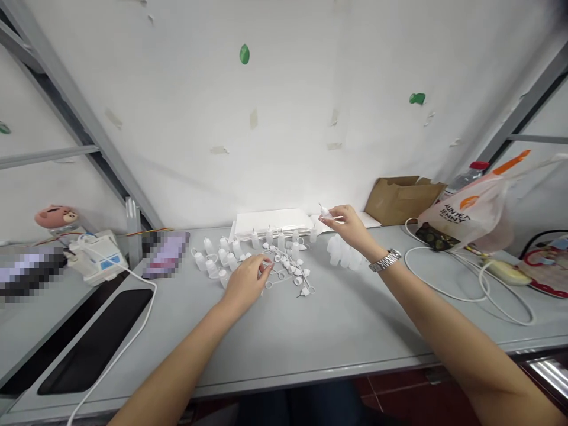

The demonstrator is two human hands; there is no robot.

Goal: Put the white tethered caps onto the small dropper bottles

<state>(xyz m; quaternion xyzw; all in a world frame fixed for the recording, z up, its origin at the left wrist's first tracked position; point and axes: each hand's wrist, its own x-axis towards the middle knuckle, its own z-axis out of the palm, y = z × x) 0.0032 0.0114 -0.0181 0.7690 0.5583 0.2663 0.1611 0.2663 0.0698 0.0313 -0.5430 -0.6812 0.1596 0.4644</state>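
Note:
Raised near the wall, my right hand (348,225) pinches a small white needle-tip cap (325,211), its thin tip pointing up and left. Fingers hide whether a bottle body is attached. My left hand (247,279) is low over the table with thumb and fingertips together; what they hold, if anything, I cannot make out. Beside its fingertips lies a loose pile of white caps (290,266) with ring straps. Several small translucent squeeze bottles (210,266) with caps stand left of and behind that hand. More bottles without visible caps (339,251) are grouped below my right hand.
White flat boxes or sheets (273,222) lie against the wall. To the right are an open cardboard box (402,198), a plastic bag (470,207) and a looped white cable (444,293). On the left are a phone (166,254), a black mat (97,340) and a white device (100,257).

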